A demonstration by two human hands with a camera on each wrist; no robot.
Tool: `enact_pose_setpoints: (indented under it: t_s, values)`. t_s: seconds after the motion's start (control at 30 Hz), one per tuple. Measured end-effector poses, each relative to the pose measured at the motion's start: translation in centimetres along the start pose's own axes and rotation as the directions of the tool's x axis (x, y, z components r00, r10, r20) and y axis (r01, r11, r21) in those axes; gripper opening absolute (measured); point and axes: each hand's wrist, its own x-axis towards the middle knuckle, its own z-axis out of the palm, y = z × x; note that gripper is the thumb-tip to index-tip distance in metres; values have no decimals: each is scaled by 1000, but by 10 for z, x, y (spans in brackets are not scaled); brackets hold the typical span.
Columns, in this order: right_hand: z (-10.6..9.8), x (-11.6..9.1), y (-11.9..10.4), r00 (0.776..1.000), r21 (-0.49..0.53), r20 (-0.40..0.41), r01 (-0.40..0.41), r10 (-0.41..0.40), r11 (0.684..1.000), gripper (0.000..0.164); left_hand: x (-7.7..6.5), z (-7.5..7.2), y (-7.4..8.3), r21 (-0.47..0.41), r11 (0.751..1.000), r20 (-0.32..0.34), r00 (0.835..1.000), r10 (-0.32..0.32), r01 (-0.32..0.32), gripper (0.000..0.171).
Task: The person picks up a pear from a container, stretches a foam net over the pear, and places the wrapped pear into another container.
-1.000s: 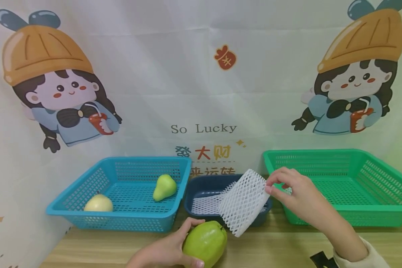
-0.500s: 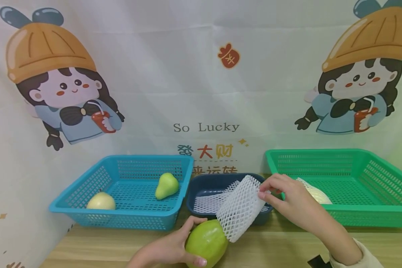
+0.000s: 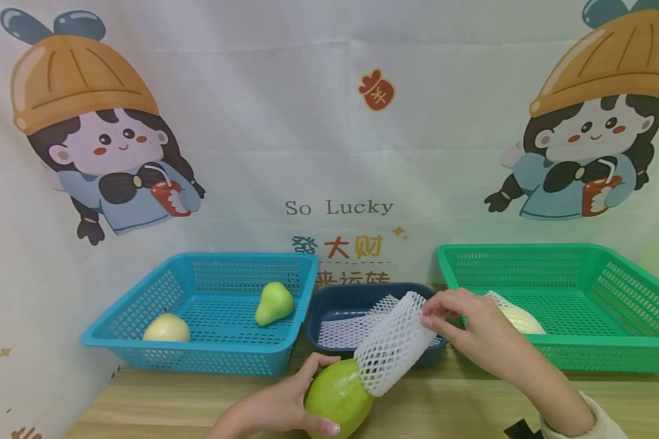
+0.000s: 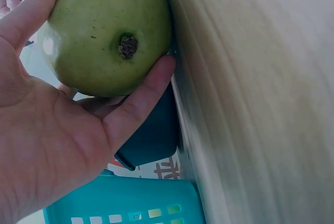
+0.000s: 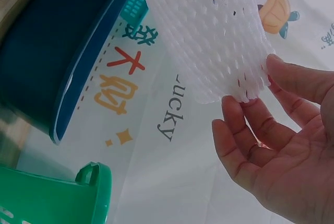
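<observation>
This is looking like a staged indoor set-up: a cartoon-printed cloth (image 3: 329,131) is hanging behind a wood-grain table (image 3: 434,405) bearing plastic baskets (image 3: 192,358).

— What colour is the large fruit (image 3: 337,393)?
— It is green, with dark specks. The foam net (image 3: 392,347) is white, in a diamond mesh.
— And which pattern has the blue basket (image 3: 198,360)?
— Rows of holes, the same as the green basket (image 3: 593,353). The tub (image 3: 357,299) is navy.
— The cloth (image 3: 241,152)?
— White, printed with orange hats (image 3: 82,82) and red cups (image 3: 170,198). The table (image 3: 143,402) has light brown wood grain.
</observation>
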Motion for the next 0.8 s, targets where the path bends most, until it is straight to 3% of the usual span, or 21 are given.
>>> enact_pose_setpoints:
  t_s: [0.53,0.8]
  values:
    - [12,0,5,981,22,192,-12,7,1000,5,-1,2,2,26,1000,-26,1000,16,-15,80]
    - [19,0,8,946,51,320,33,-47,998,3,-2,2,1,26,1000,-22,1000,14,-14,80]
